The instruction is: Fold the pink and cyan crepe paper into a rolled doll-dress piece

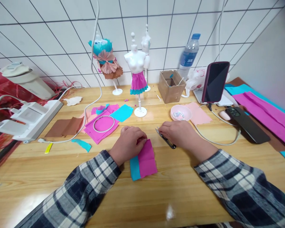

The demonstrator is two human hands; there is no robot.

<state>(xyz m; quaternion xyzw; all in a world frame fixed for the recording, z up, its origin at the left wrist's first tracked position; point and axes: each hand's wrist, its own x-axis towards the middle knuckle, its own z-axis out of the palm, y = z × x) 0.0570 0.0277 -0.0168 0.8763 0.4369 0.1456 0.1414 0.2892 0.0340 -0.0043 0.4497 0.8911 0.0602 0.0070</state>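
My left hand (pixel 131 143) is closed on the upper left edge of a folded piece of magenta crepe paper (pixel 147 160). A turquoise strip (pixel 134 167) runs down that piece's left side, and it lies flat on the table. To the right, my right hand (pixel 174 133) has its fingers closed over a slim black-handled cutter (pixel 167 141) with a silver blade end, low against the tabletop. The fingers partly hide it. Beyond my hands stands a small white mannequin (pixel 135 60) in a magenta skirt (pixel 138 81) with turquoise trim.
Left are paper sheets (pixel 101 134) with a white ring, a cable and a power strip (pixel 38 118). Behind stand a dressed mannequin (pixel 106 60), a cardboard box (pixel 169 91) and a bottle (pixel 190 55). Right are a pink bowl (pixel 185 110) and phones (pixel 216 82).
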